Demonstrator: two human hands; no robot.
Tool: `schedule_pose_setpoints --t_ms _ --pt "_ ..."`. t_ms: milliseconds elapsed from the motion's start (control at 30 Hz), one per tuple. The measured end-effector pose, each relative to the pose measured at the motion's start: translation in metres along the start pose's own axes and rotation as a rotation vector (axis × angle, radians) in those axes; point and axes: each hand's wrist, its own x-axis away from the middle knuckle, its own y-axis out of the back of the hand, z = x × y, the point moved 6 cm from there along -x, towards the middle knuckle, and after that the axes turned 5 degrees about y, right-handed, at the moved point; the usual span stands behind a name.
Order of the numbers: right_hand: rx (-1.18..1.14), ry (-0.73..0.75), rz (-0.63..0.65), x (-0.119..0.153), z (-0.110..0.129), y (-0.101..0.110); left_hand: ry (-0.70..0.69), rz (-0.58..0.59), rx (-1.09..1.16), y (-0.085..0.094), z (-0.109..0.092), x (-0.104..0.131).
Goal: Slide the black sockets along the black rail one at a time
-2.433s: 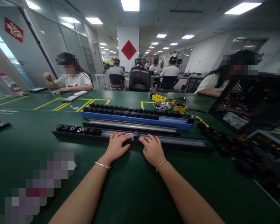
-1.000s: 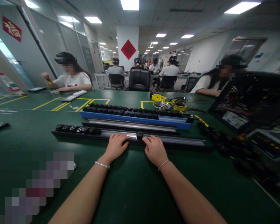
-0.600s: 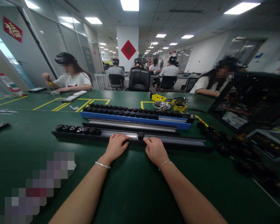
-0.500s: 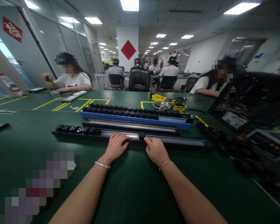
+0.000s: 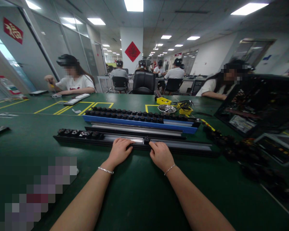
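Note:
A long black rail (image 5: 125,144) with a silvery channel lies crosswise in front of me. My left hand (image 5: 120,150) is closed over its front edge left of the middle, fingers bent onto the channel. A single small black socket module (image 5: 146,140) sits in the channel between my hands. The bent fingers of my right hand (image 5: 162,154) are at that module's right side; their undersides are hidden. Several more black modules (image 5: 80,133) fill the rail's left end.
Behind lie another dark rail (image 5: 135,128) and a blue rail (image 5: 139,121) with rows of black modules. A metal bowl (image 5: 167,109) and yellow bins (image 5: 163,101) stand farther back. Loose black modules (image 5: 233,146) and an open computer case (image 5: 260,102) are right. People sit across the table.
The single black module has shifted very slightly right along the channel. Both hands hold nearly the same places.

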Motion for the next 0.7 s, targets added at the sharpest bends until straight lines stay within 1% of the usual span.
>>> schedule_pose_setpoints --t_ms 233,433,700 --pt "-0.003 0.0 -0.033 0.0003 0.001 0.0029 -0.001 -0.006 -0.005 -0.0009 0.001 0.0005" --pt "0.001 -0.029 -0.057 -0.0001 -0.0008 0.006 -0.002 -0.004 -0.006 -0.0015 0.0023 -0.0004" --pt "-0.033 -0.032 -0.115 -0.0004 -0.0023 0.0067 -0.001 0.002 0.007 -0.0009 0.0014 -0.0004"
